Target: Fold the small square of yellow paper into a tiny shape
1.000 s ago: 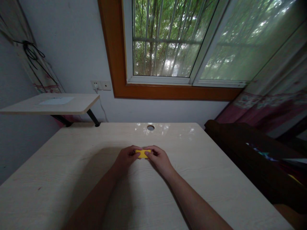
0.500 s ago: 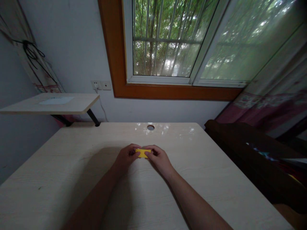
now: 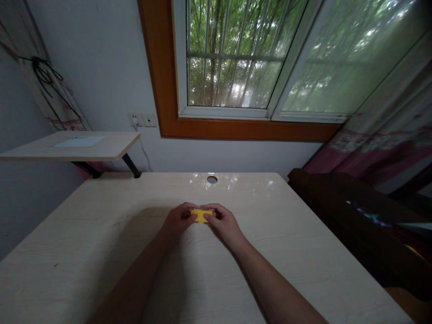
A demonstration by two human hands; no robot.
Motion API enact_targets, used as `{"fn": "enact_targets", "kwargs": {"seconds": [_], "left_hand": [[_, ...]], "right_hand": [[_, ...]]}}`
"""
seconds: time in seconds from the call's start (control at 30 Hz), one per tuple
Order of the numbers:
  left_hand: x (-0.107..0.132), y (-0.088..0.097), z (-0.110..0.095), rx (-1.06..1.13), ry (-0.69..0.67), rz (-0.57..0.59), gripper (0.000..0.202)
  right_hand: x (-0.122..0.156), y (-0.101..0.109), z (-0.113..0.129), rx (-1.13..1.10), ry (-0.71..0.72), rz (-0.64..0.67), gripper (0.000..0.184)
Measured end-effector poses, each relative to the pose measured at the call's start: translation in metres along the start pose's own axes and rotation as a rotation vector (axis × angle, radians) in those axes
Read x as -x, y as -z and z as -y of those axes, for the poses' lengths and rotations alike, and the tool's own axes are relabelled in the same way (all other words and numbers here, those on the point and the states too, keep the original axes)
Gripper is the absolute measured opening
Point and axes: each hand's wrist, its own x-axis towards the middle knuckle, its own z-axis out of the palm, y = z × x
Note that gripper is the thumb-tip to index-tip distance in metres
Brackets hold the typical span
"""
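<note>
A small yellow rectangular piece (image 3: 201, 216) is held level between my two hands, over the middle of the desk (image 3: 216, 270). My left hand (image 3: 179, 218) grips its left end, with the thumb on the near face and the fingers curled behind. On the right end, my right hand (image 3: 223, 220) pinches it the same way, thumb in front. The piece's far side is hidden behind my fingers, and its exact kind cannot be made out.
A raised shelf (image 3: 124, 146) on black legs stands at the back left, bearing a sheet of paper (image 3: 80, 141). Near the desk's back edge is a round cable hole (image 3: 212, 179). Dark brown furniture (image 3: 324, 198) adjoins the right side. A window (image 3: 236, 54) is behind.
</note>
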Motion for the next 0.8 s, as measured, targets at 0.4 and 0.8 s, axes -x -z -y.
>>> {"fn": "enact_targets", "kwargs": {"seconds": [0.4,0.8], "left_hand": [[-0.0003,-0.0001,0.0059,0.023,-0.013,0.024,0.025],[0.0006,0.0011,0.0021,0.043,0.009,0.046,0.025]], "right_hand": [[0.0001,-0.0009,0.0032,-0.009,-0.005,-0.012,0.028],[0.0003,-0.0005,0.0015,-0.015,-0.001,-0.022,0.03]]}}
